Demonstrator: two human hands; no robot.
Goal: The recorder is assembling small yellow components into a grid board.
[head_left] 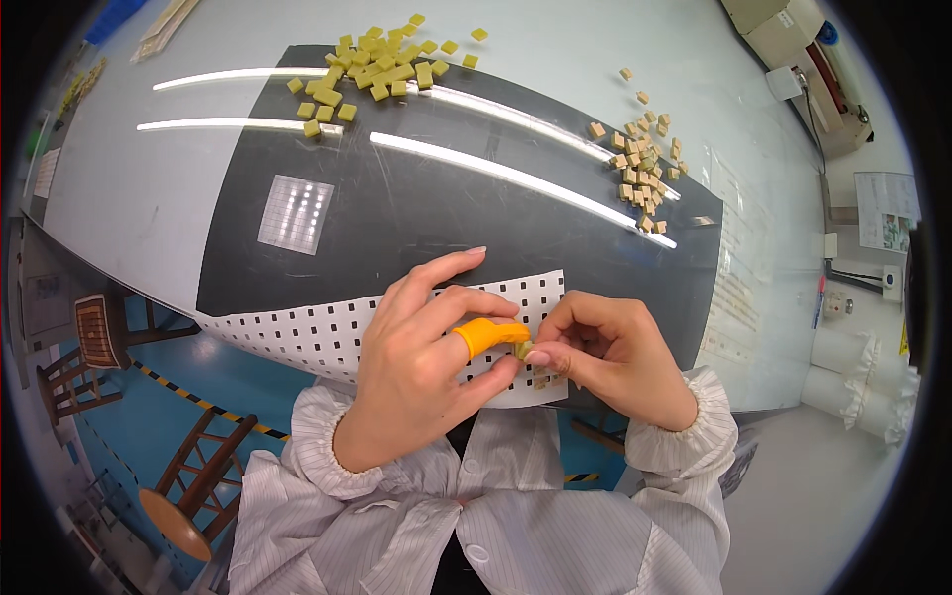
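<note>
My left hand (pixel 421 347) wears an orange finger cot (pixel 486 336) on one finger. Its covered fingertip and thumb pinch a small yellow-green block (pixel 524 350). From the other side, my right hand (pixel 620 357) comes in with thumb and fingers closed together, the thumb tip against or right beside the block. What lies between those right fingertips is hidden. Beneath both hands is a white sheet (pixel 327 342) patterned with rows of black rectangles, curving over the table's near edge. A few pale squares (pixel 548 381) show on it near the right thumb.
Loose yellow-green blocks (pixel 382 64) are heaped on the far left of the black mat (pixel 446 188). A pile of smaller tan-sided blocks (pixel 640 169) lies at its far right. A clear gridded sheet (pixel 296 214) rests on the mat's left. Wooden stools (pixel 193 486) stand below, left.
</note>
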